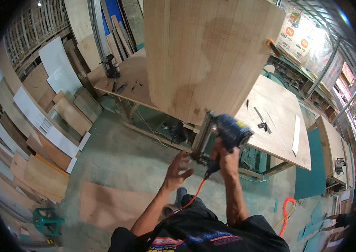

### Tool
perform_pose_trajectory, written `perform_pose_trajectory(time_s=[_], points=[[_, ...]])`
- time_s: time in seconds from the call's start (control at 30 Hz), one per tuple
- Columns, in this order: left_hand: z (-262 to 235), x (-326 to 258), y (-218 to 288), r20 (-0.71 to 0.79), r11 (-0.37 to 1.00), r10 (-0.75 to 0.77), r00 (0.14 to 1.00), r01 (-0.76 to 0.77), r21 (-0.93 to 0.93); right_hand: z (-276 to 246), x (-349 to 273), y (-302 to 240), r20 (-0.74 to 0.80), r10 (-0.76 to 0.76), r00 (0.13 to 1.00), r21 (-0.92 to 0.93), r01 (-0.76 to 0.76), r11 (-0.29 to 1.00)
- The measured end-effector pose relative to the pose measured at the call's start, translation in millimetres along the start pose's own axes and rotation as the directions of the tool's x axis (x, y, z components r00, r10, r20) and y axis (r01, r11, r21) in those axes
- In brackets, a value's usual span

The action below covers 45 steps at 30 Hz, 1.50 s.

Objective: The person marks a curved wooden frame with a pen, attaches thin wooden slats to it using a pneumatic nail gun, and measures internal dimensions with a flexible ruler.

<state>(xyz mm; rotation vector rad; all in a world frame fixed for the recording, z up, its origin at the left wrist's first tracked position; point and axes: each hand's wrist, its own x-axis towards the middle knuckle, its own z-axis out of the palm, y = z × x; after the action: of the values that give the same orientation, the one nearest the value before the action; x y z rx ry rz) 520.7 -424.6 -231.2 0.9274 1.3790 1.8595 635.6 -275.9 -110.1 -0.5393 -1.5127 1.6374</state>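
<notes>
gripping the blue nail gun (227,131) by its handle, our right hand (227,156) is wrapped tight around it, with the tool's long metal magazine (202,136) angled down and left. our left hand (177,170) is spread with fingers splayed, holding nothing, hovering just beside the magazine's lower end; whether a fingertip touches it we cannot tell.

the gun's nose sits at the lower edge of the big wooden panel (205,54), which stands up in front of us, near the front edge of the workbench (276,119) behind it. an orange air hose (194,195) trails down from the handle past our knees, and a coiled stretch of it (286,215) lies on the floor to the right.

risks as we judge them: the free hand is close to the firing end, so a nail that glances off or blows through the panel's edge could catch the fingers. the panel shows nothing clearly holding it, save perhaps an orange clamp (271,45) at its upper right corner, so the gun's kick might shift it and send a fastener crooked. the hose between our legs could snag a foot or tug the gun off line. small tools (262,125) lie on the workbench near its right end, well apart from the gun, and a cordless drill (111,67) stands on the far bench.
</notes>
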Motion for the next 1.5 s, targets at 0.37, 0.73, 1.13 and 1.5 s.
perform_pose_trajectory(time_s=[0.37, 0.73, 1.13, 1.5], points=[[-44.1, 271.3, 56.6, 0.164, 0.901, 0.260, 0.952, -0.300, 0.312, 99.8, 179.8, -47.7, -0.159, -0.291, 0.943, -0.114, 0.275, 0.955], [-52.5, 391.5, 86.0, 0.295, 0.878, 0.413, 0.862, -0.463, 0.123, 161.2, 261.4, -45.3, -0.437, -0.493, 0.752, -0.410, 0.322, 0.854], [-80.4, 426.0, 93.9, 0.504, 0.816, 0.509, 0.697, -0.577, -0.025, 206.5, 267.1, -53.6, -0.695, -0.437, 0.571, -0.427, 0.161, 0.890], [-84.4, 429.2, 81.0, 0.541, 0.866, 0.438, 0.718, -0.499, -0.038, 213.0, 273.5, -40.9, -0.721, -0.482, 0.498, -0.502, 0.103, 0.858]])
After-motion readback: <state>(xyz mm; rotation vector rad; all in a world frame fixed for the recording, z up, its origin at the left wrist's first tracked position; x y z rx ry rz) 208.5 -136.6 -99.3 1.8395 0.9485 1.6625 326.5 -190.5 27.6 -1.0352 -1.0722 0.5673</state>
